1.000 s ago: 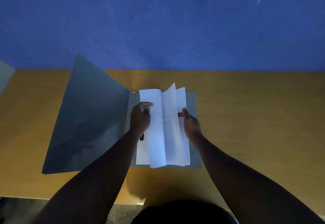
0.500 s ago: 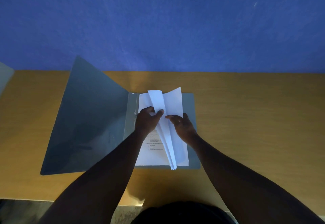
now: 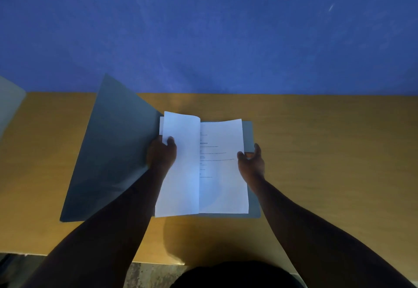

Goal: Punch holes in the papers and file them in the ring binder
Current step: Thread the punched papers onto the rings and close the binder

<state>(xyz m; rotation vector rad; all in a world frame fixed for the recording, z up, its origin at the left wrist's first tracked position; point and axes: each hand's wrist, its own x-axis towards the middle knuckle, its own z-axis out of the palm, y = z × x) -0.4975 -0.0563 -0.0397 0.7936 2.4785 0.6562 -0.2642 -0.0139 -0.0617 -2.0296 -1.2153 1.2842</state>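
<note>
Grey binder (image 3: 113,152) lying open near the bench's (image 3: 328,163) far edge, papers (image 3: 221,174) on its right half, printed lines too small to read, left hand (image 3: 161,154) pinching a turned sheet (image 3: 181,174), right hand (image 3: 250,163) gripping the papers' right edge

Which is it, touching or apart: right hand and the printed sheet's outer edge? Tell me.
Touching. The head view shows the right hand with its thumb tip on the printed sheet at its right edge, no gap between them.
</note>
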